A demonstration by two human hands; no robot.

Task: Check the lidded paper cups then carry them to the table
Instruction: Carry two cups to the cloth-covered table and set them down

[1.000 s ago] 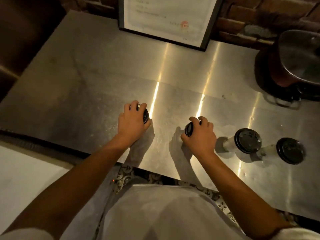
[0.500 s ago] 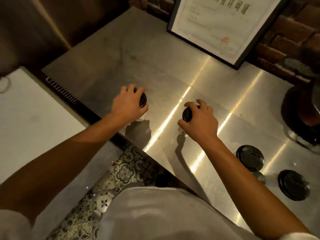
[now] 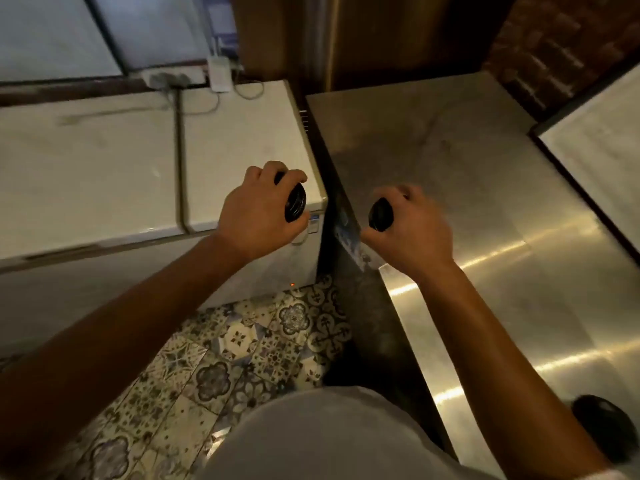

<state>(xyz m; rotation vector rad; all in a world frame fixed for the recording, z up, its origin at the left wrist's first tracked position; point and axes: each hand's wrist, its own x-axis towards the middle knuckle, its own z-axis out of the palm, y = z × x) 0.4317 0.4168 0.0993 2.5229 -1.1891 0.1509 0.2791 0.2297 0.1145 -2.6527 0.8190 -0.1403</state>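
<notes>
Head view. The left hand (image 3: 258, 211) is curled from above around a lidded cup (image 3: 295, 203); only the cup's black lid shows, at the thumb side of the hand, and the cup body is hidden beneath the palm. The hand and cup are in the air over the near right corner of a white chest freezer (image 3: 104, 161), which fills the frame from 9 to 11 o'clock. The right hand (image 3: 410, 225) grips a second lidded cup (image 3: 381, 214) the same way, its black lid showing at the hand's left edge and its body hidden. This hand hangs over the left edge of the steel counter (image 3: 485, 202), which runs from 1 to 5 o'clock. The two hands are level with each other, near the centre of the frame, with the dark gap between freezer and counter lying between them. Both forearms reach in from the lower corners. A third black lid (image 3: 601, 433) shows on the counter at 4 o'clock, blurred and partly behind the right forearm; whether a cup stands under it cannot be told. Patterned floor tiles (image 3: 221, 362) occupy the frame at 7 o'clock, between the freezer front and the person's pale shirt (image 3: 329, 441) at 6 o'clock. A power strip (image 3: 173, 77) with trailing cables lies at the freezer's far edge at 11 o'clock. A brick wall (image 3: 554, 39) rises at 1 o'clock behind the counter.
</notes>
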